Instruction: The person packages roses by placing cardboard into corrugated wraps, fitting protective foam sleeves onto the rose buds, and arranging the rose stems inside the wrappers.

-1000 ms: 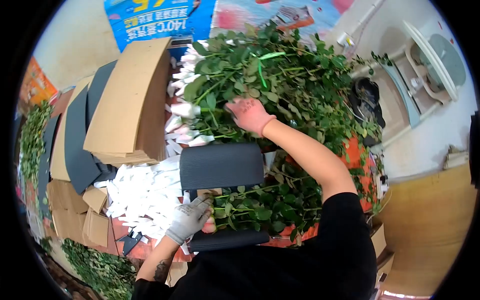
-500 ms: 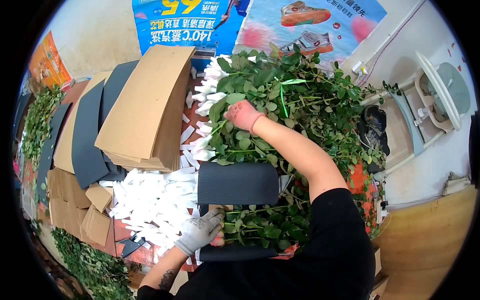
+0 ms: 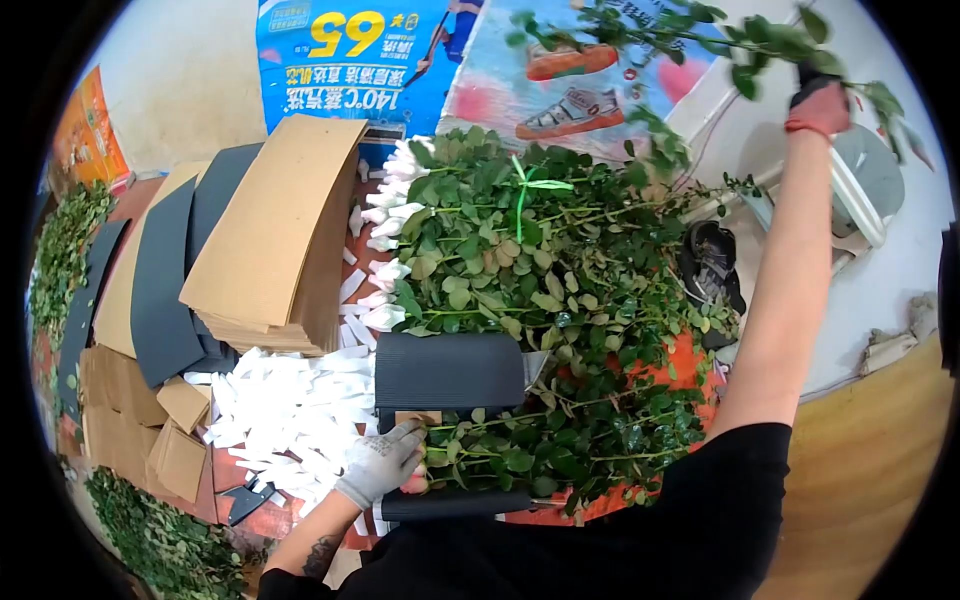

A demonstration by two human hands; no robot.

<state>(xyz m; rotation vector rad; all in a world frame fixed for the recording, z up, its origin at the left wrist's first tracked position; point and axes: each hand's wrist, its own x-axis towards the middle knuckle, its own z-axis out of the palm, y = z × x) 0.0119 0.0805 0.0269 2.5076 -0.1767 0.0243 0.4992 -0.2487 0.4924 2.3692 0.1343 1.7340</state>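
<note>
My right hand [image 3: 822,108], in a red-pink glove, is raised at the upper right and closed round a leafy rose stem [image 3: 690,35]. A drooping bud [image 3: 916,146] shows beyond the hand. In a grey-white glove, my left hand [image 3: 382,462] lies at the heads of a low rose bunch [image 3: 520,450], fingers stretched out over its edge. A pink rose head [image 3: 415,480] peeks out beside the palm. Black corrugated sheet [image 3: 450,370] covers part of the roses just above this hand. Farther back lie roses with white-sleeved heads [image 3: 385,315] and a green tie [image 3: 522,190].
White sleeves [image 3: 290,415] are heaped left of my left hand, near a black stapler [image 3: 248,498]. A tall stack of brown cardboard [image 3: 270,230] stands behind them, with black sheets [image 3: 165,285] beside it. At the right are a white chair [image 3: 860,195] and a dark shoe [image 3: 712,265].
My right hand has moved from the white-sleeved heads to the upper right, lifting a rose stem away from the pile. My left hand stays at the low bunch. The view has shifted slightly.
</note>
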